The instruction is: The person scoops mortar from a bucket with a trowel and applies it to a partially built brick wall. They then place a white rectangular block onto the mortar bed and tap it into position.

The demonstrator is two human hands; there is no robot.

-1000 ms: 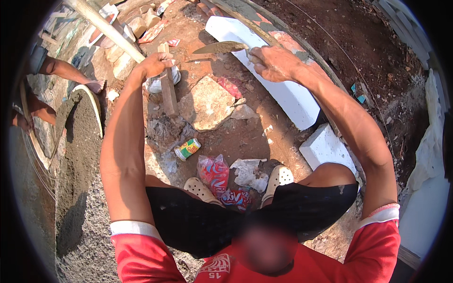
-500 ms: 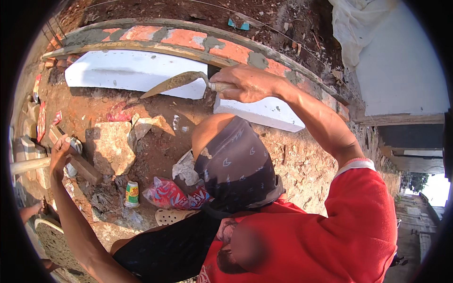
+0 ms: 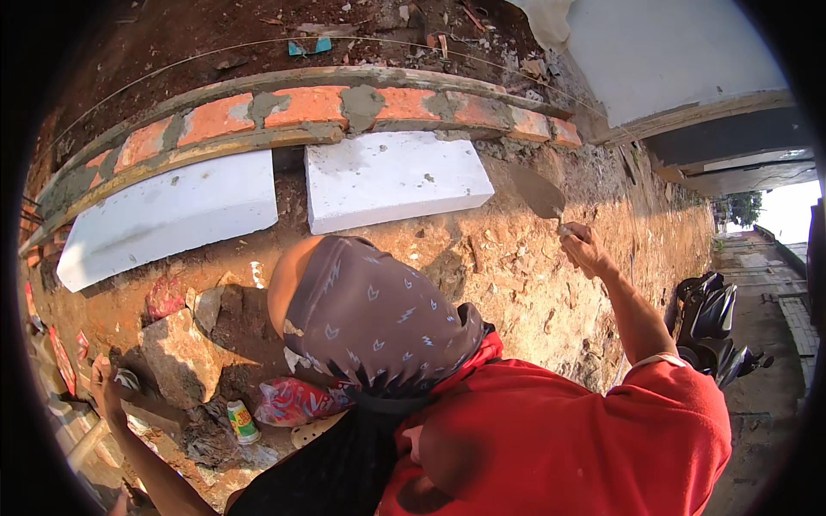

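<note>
My right hand (image 3: 585, 248) grips the handle of a mortar-smeared trowel (image 3: 538, 191). Its blade points up and left over bare ground, just past the right end of a white block (image 3: 396, 176). A second white block (image 3: 172, 219) lies to the left, with a gap between the two. Behind them runs a row of red bricks (image 3: 305, 107) with grey mortar in the joints, edged by wooden boards (image 3: 206, 152). At the far left, my left hand (image 3: 104, 385) is closed at the end of a piece of wood (image 3: 153, 414); its fingers are partly shaded.
A rough stone (image 3: 181, 359), a paper cup (image 3: 243, 423) and a red plastic bag (image 3: 292, 402) lie left of my legs. A string (image 3: 344, 38) stretches beyond the bricks. A pale wooden handle (image 3: 86, 445) lies lower left. Motorcycles (image 3: 710, 331) stand at right.
My right hand has carried the trowel from over the white blocks out to the right. The view has shifted left to right along the bricks. My left hand stays at the wood.
</note>
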